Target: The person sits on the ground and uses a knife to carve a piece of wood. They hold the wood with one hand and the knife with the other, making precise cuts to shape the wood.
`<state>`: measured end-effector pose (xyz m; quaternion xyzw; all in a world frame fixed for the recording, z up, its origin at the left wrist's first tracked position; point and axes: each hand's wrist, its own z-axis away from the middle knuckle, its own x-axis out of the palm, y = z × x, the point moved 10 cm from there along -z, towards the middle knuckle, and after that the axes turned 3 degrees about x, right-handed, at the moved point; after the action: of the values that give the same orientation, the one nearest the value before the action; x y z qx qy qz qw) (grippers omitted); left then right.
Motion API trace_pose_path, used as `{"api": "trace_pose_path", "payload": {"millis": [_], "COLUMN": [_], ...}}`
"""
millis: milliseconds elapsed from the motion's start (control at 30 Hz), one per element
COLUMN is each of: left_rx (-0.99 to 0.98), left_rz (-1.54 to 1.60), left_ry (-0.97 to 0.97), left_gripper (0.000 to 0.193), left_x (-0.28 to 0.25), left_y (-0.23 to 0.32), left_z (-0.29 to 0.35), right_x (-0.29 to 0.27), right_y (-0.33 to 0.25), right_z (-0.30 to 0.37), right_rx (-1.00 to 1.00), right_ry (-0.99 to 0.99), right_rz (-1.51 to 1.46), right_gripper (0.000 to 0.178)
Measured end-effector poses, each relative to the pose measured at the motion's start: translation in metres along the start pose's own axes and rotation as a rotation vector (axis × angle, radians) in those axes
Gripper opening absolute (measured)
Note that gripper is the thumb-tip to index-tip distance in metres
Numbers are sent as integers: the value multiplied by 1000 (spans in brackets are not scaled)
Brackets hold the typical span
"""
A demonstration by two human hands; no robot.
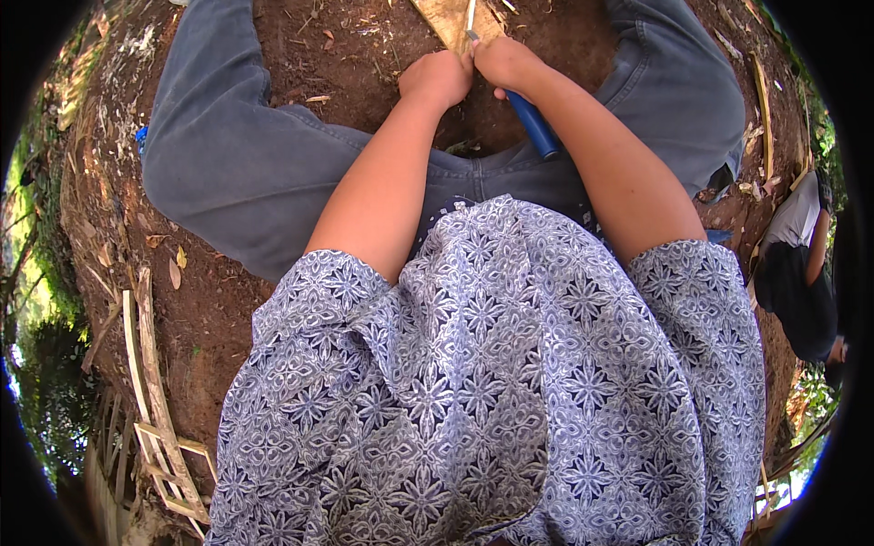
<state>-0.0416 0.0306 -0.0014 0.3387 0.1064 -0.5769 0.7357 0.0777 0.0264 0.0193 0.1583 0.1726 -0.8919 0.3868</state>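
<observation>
Stick, thin and pale [471,14], right up at the top of my view, just beyond my knuckles and against a wooden board [442,11] over the dirt! Right hand [506,64] is wrapped round a knife [533,125] by its blue handle, the butt slanting back toward my lap; a sliver of metal, the blade [472,35] by the look of it, shows at the stick's near end. Left hand [440,78] is curled closed right alongside, but I can't tell what its fingers pinch. Doing this well, I reckon, calls for a steady stick, a shallow blade angle, light strokes and left fingertips kept behind the edge. And the arms: both stretch forward, forearms angling inward, fists meeting between my bent legs [246,173]
</observation>
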Motion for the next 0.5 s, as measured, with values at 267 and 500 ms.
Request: {"api": "trace_pose_path", "payload": {"millis": [267, 500], "left_rx": [-41, 17], "left_rz": [51, -16], "left_ry": [-21, -51], "left_gripper": [38, 49], "left_x": [4, 15], "left_y": [-3, 1], "left_z": [1, 12], "right_x": [2, -26], "right_y": [-10, 9], "right_z": [5, -68], "right_rx": [27, -28], "right_ry": [4, 417], "right_rz": [70, 46], "right_gripper": [58, 54]}}
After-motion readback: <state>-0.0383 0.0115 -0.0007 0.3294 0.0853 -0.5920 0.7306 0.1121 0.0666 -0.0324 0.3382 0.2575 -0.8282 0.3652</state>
